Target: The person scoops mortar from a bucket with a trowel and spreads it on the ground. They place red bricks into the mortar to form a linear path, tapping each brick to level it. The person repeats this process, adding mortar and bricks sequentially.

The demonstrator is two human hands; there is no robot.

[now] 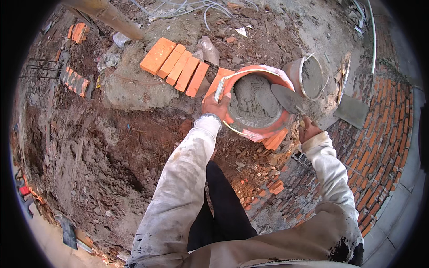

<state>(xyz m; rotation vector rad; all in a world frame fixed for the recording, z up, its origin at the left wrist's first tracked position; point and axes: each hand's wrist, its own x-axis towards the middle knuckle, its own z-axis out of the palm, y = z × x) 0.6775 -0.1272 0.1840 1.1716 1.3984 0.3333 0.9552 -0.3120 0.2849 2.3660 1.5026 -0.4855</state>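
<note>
An orange bucket (284, 77) filled with wet grey mortar (254, 98) stands in front of me. My left hand (216, 107) is closed on its near-left rim, by the pale handle (219, 90). On the right, my right hand (308, 129) grips the handle of a trowel (286, 98). The trowel's pointed grey blade lies over the bucket's right rim, its tip reaching above the mortar. Most of the trowel's handle is hidden inside my fist.
A row of several orange bricks (176, 66) lies beyond the bucket to the left. A second bucket (312, 77) with grey contents stands at its right, near a flat grey board (352, 111). Brick paving (380, 147) covers the right side. A wooden pole (107, 18) slants at top left.
</note>
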